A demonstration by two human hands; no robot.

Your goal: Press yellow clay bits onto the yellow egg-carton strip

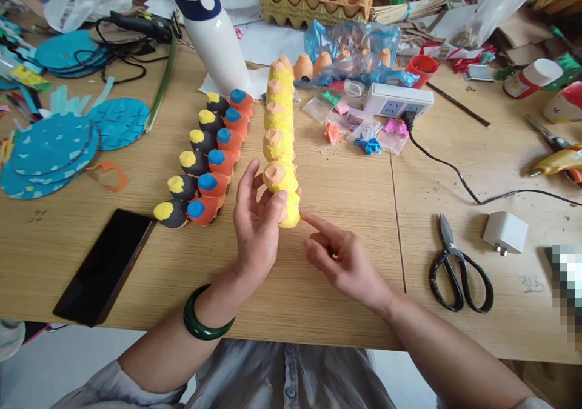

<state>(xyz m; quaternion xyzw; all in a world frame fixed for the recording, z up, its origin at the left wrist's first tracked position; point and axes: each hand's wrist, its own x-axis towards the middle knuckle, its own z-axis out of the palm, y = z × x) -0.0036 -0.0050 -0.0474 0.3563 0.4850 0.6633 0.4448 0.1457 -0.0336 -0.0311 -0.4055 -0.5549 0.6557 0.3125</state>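
My left hand (257, 218) grips the near end of an egg carton strip (285, 145) between thumb and fingers. Yellow clay covers the strip's sides, while its cup tips are bare orange-brown. With the index finger stretched out, my right hand (348, 263) touches the strip's near right side; its other fingers are partly curled and hold nothing. Left of the strip lie two finished-looking rows, a black strip with yellow tips (194, 163) and an orange strip with blue tips (220, 160). Beyond it, more bare carton cups (304, 66) sit partly under blue plastic.
A white bottle (218, 45) stands behind the rows. A phone (104, 266) lies front left, scissors (450, 257) and a white charger (505, 232) front right. A power strip (399, 102) trails a black cable. Clay packets (359, 130) and stacked egg trays (313, 9) are farther back.
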